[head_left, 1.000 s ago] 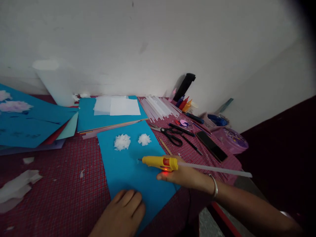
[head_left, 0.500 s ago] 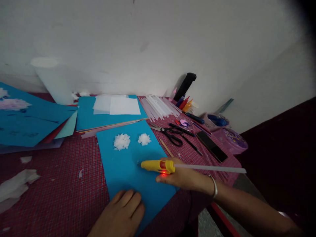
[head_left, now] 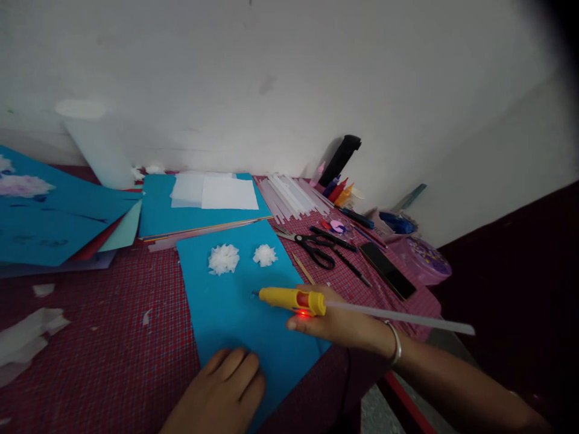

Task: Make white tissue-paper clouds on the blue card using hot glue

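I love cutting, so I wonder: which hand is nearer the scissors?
Right. The right hand, holding the glue gun, is on the near side of the scissors; the left hand is farther off, nearer you and to the left, on the blue sheet.

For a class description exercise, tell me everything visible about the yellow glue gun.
The glue gun has a yellow, plastic-looking body with a cut-out window near its rear and a thin dark nozzle. A red light glows on its lower side. A long, translucent whitish stick juts from its back toward the right. The right hand grips it, hiding most of the handle, and the nozzle points left over the blue sheet. Whether the tip touches the sheet is unclear.
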Available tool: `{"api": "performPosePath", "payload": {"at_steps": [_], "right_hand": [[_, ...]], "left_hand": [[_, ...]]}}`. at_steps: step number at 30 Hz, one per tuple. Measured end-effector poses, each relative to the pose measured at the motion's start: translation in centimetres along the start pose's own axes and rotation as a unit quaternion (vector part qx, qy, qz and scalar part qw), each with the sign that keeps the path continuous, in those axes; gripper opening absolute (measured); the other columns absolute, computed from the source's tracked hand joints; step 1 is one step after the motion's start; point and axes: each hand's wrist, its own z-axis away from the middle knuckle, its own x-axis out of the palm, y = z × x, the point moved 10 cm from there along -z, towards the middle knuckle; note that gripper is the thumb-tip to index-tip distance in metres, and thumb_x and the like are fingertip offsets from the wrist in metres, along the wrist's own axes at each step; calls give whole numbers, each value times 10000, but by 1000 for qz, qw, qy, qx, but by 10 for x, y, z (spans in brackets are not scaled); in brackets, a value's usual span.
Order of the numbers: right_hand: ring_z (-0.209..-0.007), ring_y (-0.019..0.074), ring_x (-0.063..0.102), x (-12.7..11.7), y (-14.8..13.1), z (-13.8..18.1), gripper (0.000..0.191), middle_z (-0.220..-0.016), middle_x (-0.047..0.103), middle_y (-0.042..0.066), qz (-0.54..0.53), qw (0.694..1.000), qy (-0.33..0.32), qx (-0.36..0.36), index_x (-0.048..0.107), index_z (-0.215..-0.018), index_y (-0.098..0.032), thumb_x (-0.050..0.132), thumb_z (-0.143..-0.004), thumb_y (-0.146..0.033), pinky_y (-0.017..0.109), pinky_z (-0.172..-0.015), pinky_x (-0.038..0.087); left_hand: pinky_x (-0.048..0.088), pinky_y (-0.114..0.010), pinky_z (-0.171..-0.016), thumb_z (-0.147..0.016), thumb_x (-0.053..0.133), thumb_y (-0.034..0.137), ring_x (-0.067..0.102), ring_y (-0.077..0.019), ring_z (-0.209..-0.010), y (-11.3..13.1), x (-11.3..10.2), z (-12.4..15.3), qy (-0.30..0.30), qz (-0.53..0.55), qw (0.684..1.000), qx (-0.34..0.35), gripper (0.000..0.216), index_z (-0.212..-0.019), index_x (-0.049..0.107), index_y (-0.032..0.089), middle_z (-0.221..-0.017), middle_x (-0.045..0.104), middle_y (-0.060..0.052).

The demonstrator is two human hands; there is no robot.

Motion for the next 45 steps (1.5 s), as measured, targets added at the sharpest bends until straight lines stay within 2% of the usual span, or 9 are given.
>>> {"api": "performPosePath", "payload": {"at_steps": [4,7,11,16,21,27,34,41,45], "right_hand": [[-502,88,370,5,3,-2,374,-589,463,-32,10,1000,-2,5,611,-713,-162,686,-725,-528,233,-442,280],[-488,82,368,3,0,-1,391,-575,449,-40,16,1000,4,-2,582,-665,-168,694,-707,-541,227,-431,272],[-530,104,444,5,-1,1,360,-644,527,-17,-11,1000,-15,10,570,-735,-167,674,-744,-512,235,-467,346],[-563,115,458,3,0,3,333,-679,523,-10,2,1000,14,-12,590,-784,-179,660,-766,-504,242,-495,366],[-517,93,388,6,9,1,378,-612,454,-34,-16,1000,7,8,587,-731,-166,681,-734,-533,228,-452,306],[-569,110,430,4,4,0,366,-676,514,-9,-53,998,-13,12,591,-773,-169,657,-758,-529,238,-497,358],[-527,102,386,4,10,0,367,-592,445,-31,-48,998,-2,30,574,-697,-177,708,-710,-518,233,-449,311],[-580,120,486,12,22,3,326,-714,567,3,-92,992,-29,75,583,-834,-165,746,-687,-406,243,-489,394],[-579,128,485,12,28,5,361,-683,542,-8,-52,994,-21,91,610,-877,-175,732,-688,-457,243,-480,398]], "left_hand": [[399,-316,-743,-874,455,145,538,-173,-808,1,6,1,-31,-8,999,6,182,-836,618,215,-864,645,11],[398,-318,-737,-873,439,124,540,-176,-807,2,5,2,-32,-3,999,10,200,-842,617,211,-878,650,6],[397,-320,-719,-879,420,113,540,-175,-791,1,4,2,-34,10,999,4,219,-836,610,213,-863,642,6],[397,-320,-742,-872,469,125,544,-173,-814,0,7,2,-53,10,999,-3,165,-872,607,216,-903,646,9],[404,-323,-711,-871,447,117,537,-178,-788,1,8,3,-42,17,999,5,183,-860,602,215,-869,633,5],[418,-333,-725,-863,474,137,544,-187,-800,1,8,2,-54,10,998,6,149,-863,605,206,-889,634,-6],[414,-335,-708,-869,471,148,542,-190,-782,1,8,2,-46,7,999,6,148,-854,604,211,-869,634,-2],[403,-328,-714,-860,473,141,531,-187,-790,2,9,2,-52,17,998,12,151,-854,607,212,-865,627,4],[397,-327,-708,-870,473,156,523,-187,-782,1,8,2,-56,20,998,0,151,-847,610,213,-854,617,-3]]}}
